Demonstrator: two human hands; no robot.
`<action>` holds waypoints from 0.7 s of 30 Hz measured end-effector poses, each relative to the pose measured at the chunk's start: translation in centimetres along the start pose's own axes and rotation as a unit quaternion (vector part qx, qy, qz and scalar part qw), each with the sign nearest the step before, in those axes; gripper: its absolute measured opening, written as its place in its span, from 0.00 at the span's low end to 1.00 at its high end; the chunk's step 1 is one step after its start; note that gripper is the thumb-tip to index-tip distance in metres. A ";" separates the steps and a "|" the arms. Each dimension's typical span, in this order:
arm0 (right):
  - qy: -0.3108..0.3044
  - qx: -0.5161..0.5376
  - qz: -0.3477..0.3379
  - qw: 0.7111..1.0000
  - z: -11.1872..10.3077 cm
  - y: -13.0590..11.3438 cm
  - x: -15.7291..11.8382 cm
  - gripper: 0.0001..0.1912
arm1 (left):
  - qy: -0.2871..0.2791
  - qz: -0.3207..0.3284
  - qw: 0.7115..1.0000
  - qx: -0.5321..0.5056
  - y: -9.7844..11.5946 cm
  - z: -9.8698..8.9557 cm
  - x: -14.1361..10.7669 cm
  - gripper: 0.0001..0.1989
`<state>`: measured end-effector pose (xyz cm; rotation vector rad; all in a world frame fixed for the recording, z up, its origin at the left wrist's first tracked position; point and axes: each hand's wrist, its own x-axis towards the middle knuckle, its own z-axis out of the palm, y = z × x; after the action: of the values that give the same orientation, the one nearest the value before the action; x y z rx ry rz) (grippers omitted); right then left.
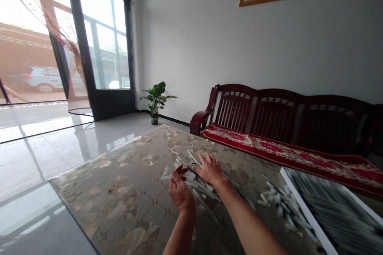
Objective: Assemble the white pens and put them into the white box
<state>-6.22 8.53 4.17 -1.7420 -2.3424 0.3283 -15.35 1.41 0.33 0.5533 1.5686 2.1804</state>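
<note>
Several thin translucent sticks (206, 194) lie in a loose pile on the table with the patterned cover (119, 191). At the left side of the pile is my left hand (179, 188), its fingers curled at the stick ends; what lies between them is too small to make out. My right hand (210, 170) rests over the far part of the pile, palm down with the fingers spread. A few sticks stick out beyond and beneath both hands.
To the right lie many short pale pieces (279, 201) beside a white-edged box (311, 211) filled with long grey sticks. A dark red wooden bench (260, 107) stands behind the table. A potted plant (154, 101) is on the floor near the glass door.
</note>
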 end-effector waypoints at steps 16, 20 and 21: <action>-0.040 -0.028 -0.096 0.994 3.5 1.8 -4.5 0.28 | 0.011 -0.086 0.995 -0.051 -2.6 0.1 1.5 0.24; -0.045 -0.035 -0.095 0.994 1.7 5.2 -8.1 0.27 | -0.047 -0.055 0.997 -0.016 -2.5 0.8 -0.1 0.28; -0.046 -0.038 -0.096 0.994 1.2 6.0 -9.0 0.28 | -0.065 -0.051 0.996 -0.015 -2.2 1.0 -0.7 0.29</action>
<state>1.49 1.57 0.99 -1.5454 -2.5966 0.2974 -14.07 2.53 -1.57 0.5800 1.4619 2.0464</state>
